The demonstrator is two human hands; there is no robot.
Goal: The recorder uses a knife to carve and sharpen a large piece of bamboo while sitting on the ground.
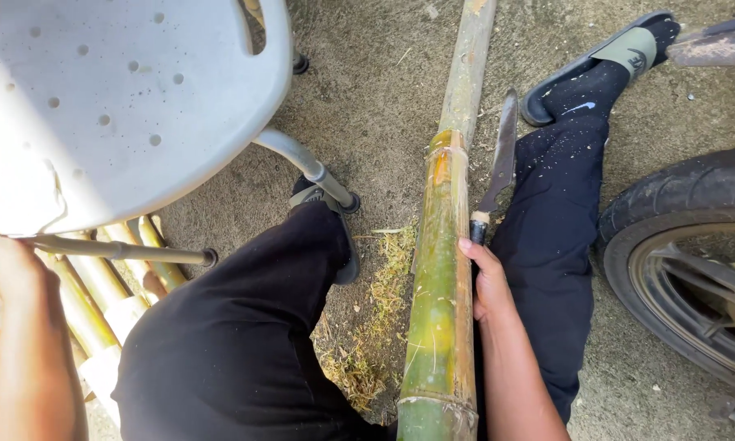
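A long green and yellow bamboo pole (442, 269) lies on the ground between my legs, running away from me. My right hand (487, 282) rests against its right side and grips the dark handle of a long knife (502, 155). The blade points away from me, along the pole. My left hand (4, 269) is at the lower left, up against the rim of a grey plastic stool (114, 98). Its fingers are hidden.
Several split bamboo strips (98, 294) lie under the stool's metal legs. Dry shavings (379, 327) are scattered left of the pole. A motorbike tyre (686, 204) stands close on the right, beside my right leg. My feet wear socks and slide sandals (620, 57).
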